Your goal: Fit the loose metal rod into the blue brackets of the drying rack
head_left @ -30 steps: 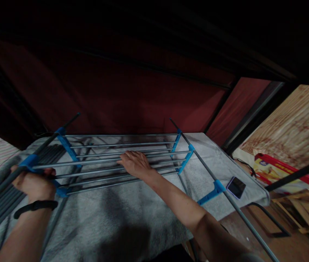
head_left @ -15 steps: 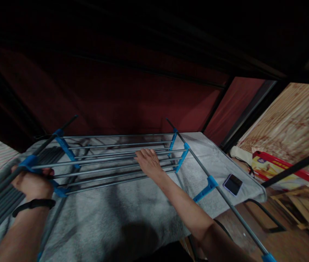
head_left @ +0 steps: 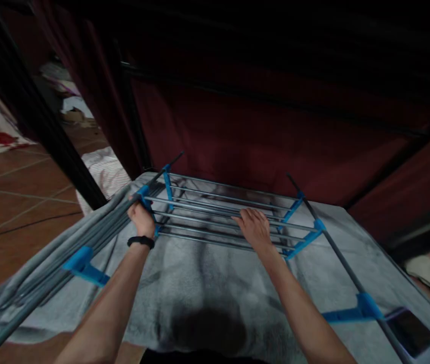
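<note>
- left grip (head_left: 141, 218) clenched round the left side rod (head_left: 158, 179) of the drying rack (head_left: 218, 202), right at a blue joint (head_left: 143, 194); thumb and fingers wrap the rod
- black wristband (head_left: 141, 241) on that wrist
- right grip (head_left: 255, 227) released, palm down, fingers spread flat on the rack's thin grey rails (head_left: 200, 210), toward their right end; it presses on them and grasps nothing
- drying rack lies flat on a grey blanket (head_left: 200, 288), on the far half of it, just in front of a dark red curtain (head_left: 256, 136)
- right side rod (head_left: 347, 273) runs from the far end down to the near right corner, with blue brackets (head_left: 302, 242) joining it to the rails
- bundle of grey rods (head_left: 59, 253) slants from the left grip to the near left, over the blanket edge, with a blue clip (head_left: 84, 263) on it
- phone (head_left: 412, 331) lies screen up on the blanket at the near right, just beside the right side rod, well apart from both grips
- brown tiled floor (head_left: 17, 192) at left; room is dim
</note>
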`<action>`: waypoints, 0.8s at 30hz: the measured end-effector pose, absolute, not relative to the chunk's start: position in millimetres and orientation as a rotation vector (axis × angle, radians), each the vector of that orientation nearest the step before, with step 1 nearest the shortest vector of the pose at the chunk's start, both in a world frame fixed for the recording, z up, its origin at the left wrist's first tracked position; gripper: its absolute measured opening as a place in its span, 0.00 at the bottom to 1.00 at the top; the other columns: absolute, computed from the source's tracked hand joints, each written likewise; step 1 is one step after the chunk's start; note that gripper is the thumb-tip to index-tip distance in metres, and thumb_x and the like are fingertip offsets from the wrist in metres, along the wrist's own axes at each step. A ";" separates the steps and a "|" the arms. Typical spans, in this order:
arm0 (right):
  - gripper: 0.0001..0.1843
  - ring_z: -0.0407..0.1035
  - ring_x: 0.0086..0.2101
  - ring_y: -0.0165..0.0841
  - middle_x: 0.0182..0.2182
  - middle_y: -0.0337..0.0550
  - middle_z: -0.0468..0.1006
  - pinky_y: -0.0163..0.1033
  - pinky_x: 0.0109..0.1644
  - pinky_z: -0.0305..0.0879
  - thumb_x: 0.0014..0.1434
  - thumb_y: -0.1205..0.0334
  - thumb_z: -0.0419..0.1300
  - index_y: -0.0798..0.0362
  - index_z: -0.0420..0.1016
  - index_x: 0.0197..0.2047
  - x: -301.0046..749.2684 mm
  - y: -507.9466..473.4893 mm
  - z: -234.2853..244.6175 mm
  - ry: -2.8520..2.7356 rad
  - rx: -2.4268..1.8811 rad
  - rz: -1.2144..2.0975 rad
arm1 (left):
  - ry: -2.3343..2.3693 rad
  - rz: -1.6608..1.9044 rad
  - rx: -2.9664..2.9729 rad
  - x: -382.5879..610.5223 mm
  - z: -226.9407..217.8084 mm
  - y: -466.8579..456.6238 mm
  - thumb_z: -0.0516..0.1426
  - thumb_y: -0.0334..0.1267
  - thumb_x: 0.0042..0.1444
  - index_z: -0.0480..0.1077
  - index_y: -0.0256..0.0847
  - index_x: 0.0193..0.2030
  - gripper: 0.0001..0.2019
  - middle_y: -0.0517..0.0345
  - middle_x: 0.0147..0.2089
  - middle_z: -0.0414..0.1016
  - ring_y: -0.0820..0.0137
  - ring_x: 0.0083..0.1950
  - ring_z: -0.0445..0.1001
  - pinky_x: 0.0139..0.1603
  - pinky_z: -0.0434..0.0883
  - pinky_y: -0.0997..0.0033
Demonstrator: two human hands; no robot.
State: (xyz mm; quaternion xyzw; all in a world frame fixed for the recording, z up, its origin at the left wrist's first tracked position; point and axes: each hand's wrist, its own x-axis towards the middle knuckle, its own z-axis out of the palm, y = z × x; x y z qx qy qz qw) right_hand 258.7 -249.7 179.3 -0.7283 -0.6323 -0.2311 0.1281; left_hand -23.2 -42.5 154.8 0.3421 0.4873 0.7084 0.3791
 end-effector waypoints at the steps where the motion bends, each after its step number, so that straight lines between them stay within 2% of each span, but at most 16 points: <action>1: 0.18 0.73 0.41 0.39 0.37 0.47 0.81 0.42 0.48 0.57 0.75 0.49 0.54 0.51 0.76 0.39 258.8 -249.7 179.0 -1.840 -2.112 -0.684 | 1.289 1.877 0.945 -26.0 146.6 -47.0 0.46 0.43 0.70 0.63 0.41 0.31 0.17 0.58 0.31 0.67 0.68 0.36 0.70 0.44 0.72 0.68; 3: 0.18 0.73 0.41 0.39 0.37 0.47 0.82 0.42 0.47 0.57 0.75 0.50 0.54 0.50 0.76 0.38 258.4 -250.4 178.7 -1.842 -2.105 -0.705 | 1.384 1.997 1.107 -30.8 128.8 -62.8 0.50 0.41 0.67 0.67 0.40 0.37 0.10 0.52 0.41 0.72 0.63 0.49 0.73 0.57 0.71 0.61; 5: 0.18 0.73 0.40 0.39 0.37 0.47 0.82 0.43 0.47 0.56 0.75 0.50 0.53 0.50 0.75 0.37 257.6 -251.3 178.8 -1.844 -2.105 -0.721 | 1.434 2.026 1.292 -32.0 113.3 -84.6 0.56 0.41 0.62 0.69 0.41 0.43 0.07 0.47 0.50 0.72 0.58 0.57 0.71 0.63 0.67 0.55; 8: 0.18 0.72 0.39 0.39 0.36 0.46 0.81 0.43 0.46 0.56 0.75 0.51 0.54 0.50 0.75 0.36 257.8 -252.0 179.1 -1.853 -2.101 -0.737 | 1.383 1.881 1.795 -24.7 107.8 -113.1 0.56 0.40 0.61 0.70 0.41 0.51 0.12 0.43 0.52 0.73 0.53 0.59 0.70 0.64 0.66 0.50; 12: 0.18 0.72 0.39 0.39 0.35 0.46 0.80 0.43 0.46 0.56 0.74 0.50 0.55 0.50 0.75 0.36 260.6 -251.2 177.1 -1.852 -2.088 -0.746 | 1.295 1.719 2.322 -7.9 141.8 -118.3 0.54 0.34 0.62 0.69 0.38 0.61 0.20 0.37 0.59 0.72 0.49 0.64 0.69 0.67 0.63 0.46; 14: 0.17 0.72 0.38 0.39 0.35 0.46 0.80 0.43 0.45 0.56 0.74 0.52 0.55 0.50 0.75 0.36 262.1 -250.1 175.3 -1.849 -2.076 -0.736 | 1.240 1.529 2.596 -3.0 164.6 -110.6 0.53 0.30 0.61 0.67 0.37 0.65 0.24 0.37 0.61 0.72 0.50 0.65 0.69 0.68 0.61 0.47; 16: 0.15 0.72 0.38 0.39 0.34 0.45 0.81 0.42 0.45 0.56 0.73 0.55 0.56 0.50 0.74 0.35 262.8 -248.7 173.8 -1.840 -2.066 -0.724 | 1.172 1.274 2.821 -1.7 181.2 -102.8 0.52 0.28 0.61 0.66 0.37 0.66 0.26 0.40 0.59 0.74 0.52 0.62 0.71 0.67 0.62 0.49; 19: 0.12 0.73 0.38 0.39 0.33 0.45 0.81 0.43 0.45 0.55 0.71 0.58 0.58 0.50 0.74 0.34 262.7 -246.8 173.0 -1.821 -2.057 -0.711 | 1.123 0.973 2.976 -3.6 189.5 -94.7 0.51 0.30 0.64 0.67 0.37 0.65 0.22 0.45 0.51 0.78 0.56 0.54 0.76 0.61 0.65 0.54; 24: 0.10 0.73 0.37 0.39 0.32 0.44 0.80 0.43 0.45 0.56 0.68 0.62 0.59 0.49 0.73 0.33 261.9 -244.8 172.8 -1.786 -2.046 -0.684 | 1.132 0.744 3.065 -5.6 186.9 -86.0 0.54 0.38 0.69 0.71 0.40 0.46 0.07 0.47 0.45 0.79 0.55 0.50 0.76 0.54 0.64 0.56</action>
